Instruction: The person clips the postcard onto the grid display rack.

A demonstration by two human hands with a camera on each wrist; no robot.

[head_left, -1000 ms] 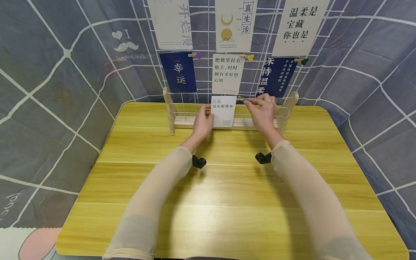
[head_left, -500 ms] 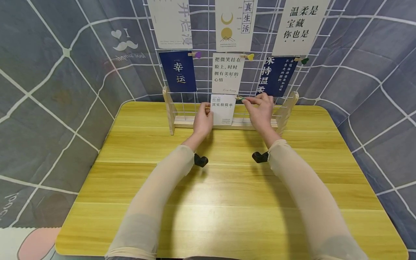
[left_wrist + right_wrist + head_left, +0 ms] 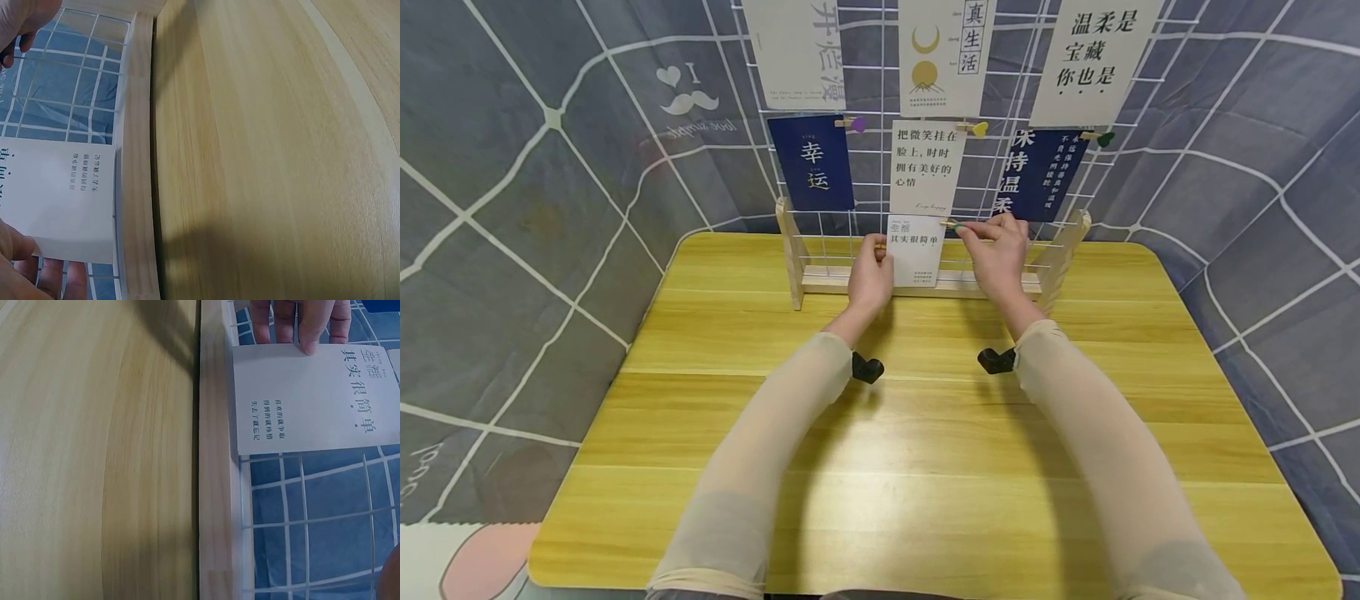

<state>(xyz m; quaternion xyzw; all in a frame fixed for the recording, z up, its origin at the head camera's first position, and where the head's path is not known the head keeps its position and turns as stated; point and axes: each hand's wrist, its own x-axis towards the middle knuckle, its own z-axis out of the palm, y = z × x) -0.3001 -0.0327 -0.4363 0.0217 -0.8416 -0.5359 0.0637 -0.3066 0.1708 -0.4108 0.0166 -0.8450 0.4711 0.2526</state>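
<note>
A white card [image 3: 914, 265] with dark printed characters stands against the lower part of a white wire grid [image 3: 337, 519]. My left hand [image 3: 871, 279] pinches its left edge, thumb in front and the other fingers behind, as the left wrist view shows of the card [image 3: 62, 212]. At the card's upper right corner, my right hand [image 3: 1002, 258] pinches a small wooden clothespin [image 3: 951, 224] with a green decoration. The clothespin's tip overlaps that corner. In the right wrist view only a bit of the right hand [image 3: 389, 578] shows at the edge.
Above hang a blue card [image 3: 811, 164], a white card [image 3: 922, 169] and another blue card [image 3: 1041, 175], each with a heart clothespin. More cards hang higher. A wooden base [image 3: 850, 286] holds the grid on the wooden table [image 3: 880, 450]. Grey patterned cloth [image 3: 512, 275] surrounds it.
The left hand has raised the white card slightly, up to the lower edge of the card above. The right hand has moved left, bringing the clothespin to the card's upper right corner.
</note>
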